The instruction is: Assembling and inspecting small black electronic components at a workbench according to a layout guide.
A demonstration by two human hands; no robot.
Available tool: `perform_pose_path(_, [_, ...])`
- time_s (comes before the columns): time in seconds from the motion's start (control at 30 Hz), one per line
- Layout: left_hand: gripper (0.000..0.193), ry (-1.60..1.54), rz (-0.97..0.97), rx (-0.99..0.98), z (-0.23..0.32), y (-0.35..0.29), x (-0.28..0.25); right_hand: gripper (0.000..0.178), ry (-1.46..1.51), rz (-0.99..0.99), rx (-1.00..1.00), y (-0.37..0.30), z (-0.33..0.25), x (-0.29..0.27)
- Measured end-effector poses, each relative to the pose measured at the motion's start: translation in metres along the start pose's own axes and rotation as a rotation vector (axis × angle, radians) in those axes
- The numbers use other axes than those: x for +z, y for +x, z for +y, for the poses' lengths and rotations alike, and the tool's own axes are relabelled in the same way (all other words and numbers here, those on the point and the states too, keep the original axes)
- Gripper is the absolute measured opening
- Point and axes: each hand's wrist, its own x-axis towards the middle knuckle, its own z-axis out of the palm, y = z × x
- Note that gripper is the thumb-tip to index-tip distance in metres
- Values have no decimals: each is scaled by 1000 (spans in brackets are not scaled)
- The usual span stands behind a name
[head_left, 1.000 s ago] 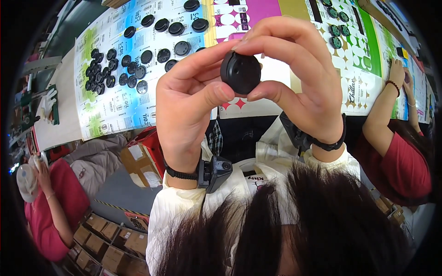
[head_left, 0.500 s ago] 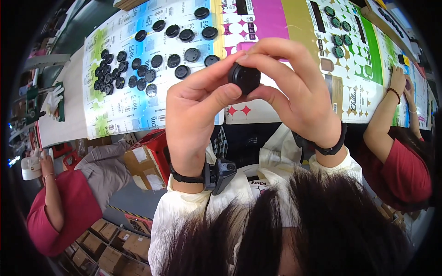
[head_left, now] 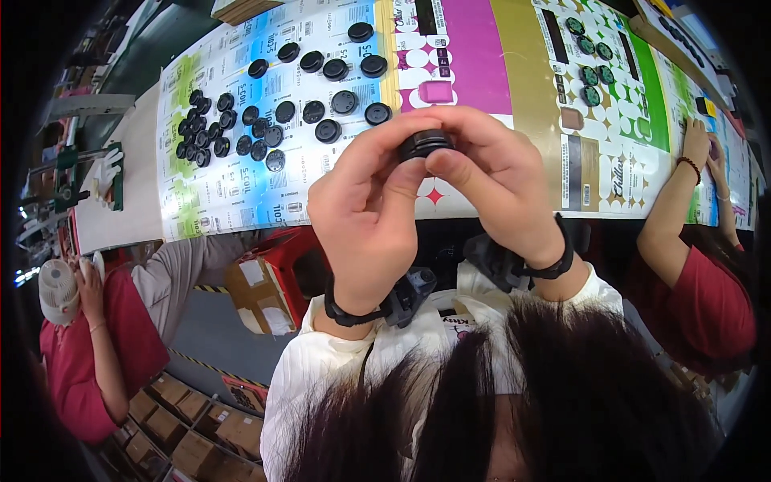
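Between my two hands, raised above the near edge of the table, is a round black plastic part (head_left: 426, 144), its ridged side edge showing. My left hand (head_left: 365, 193) grips it from the left, thumb below and fingers behind. From the right, my right hand (head_left: 498, 173) pinches the same part with thumb and fingertips. Several similar black round parts (head_left: 344, 102) lie spread on the printed sheets to the left. A denser cluster of them (head_left: 201, 128) sits farther left.
Printed card sheets (head_left: 474, 64) cover the table. Several green-and-black round parts (head_left: 591, 75) lie at the right. A co-worker's arm (head_left: 671, 185) rests at the right end. On the left another person holds a white fan (head_left: 59, 291). A cardboard box (head_left: 255, 296) stands beside a red stool.
The black round part has tilted from showing its flat face to showing its side edge. Both hands have come lower and closer around it. The person at left has shifted the fan.
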Motion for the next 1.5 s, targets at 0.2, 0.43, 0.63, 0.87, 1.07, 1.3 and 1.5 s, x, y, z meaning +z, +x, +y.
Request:
perform_pose_path(0.2, [24, 100, -20, -58, -22, 3, -5, 28, 204, 22, 148, 8, 25, -4])
perform_pose_path(0.43, [32, 652, -44, -195, -70, 73, -95, 23, -780, -70, -109, 57, 32, -32])
perform_pose_path(0.63, [41, 1267, -133, 195, -139, 92, -126, 19, -1038, -289, -278, 97, 70, 5])
perform_pose_path(0.87, [41, 1112, 23, 161, -81, 78, -137, 13, -1220, -384, -378, 142, 94, 48])
perform_pose_path(1.07, [24, 704, 143, 14, -40, 45, -122, 11, -1255, -476, -357, 150, 108, 57])
perform_pose_path(1.3, [18, 512, 41, 29, 7, 62, -47, 10, -1062, -267, -453, 123, 66, 30])
perform_pose_path(1.5, [17, 599, -355, 55, -16, 119, 41, 17, -231, 282, -67, 12, -12, -73])
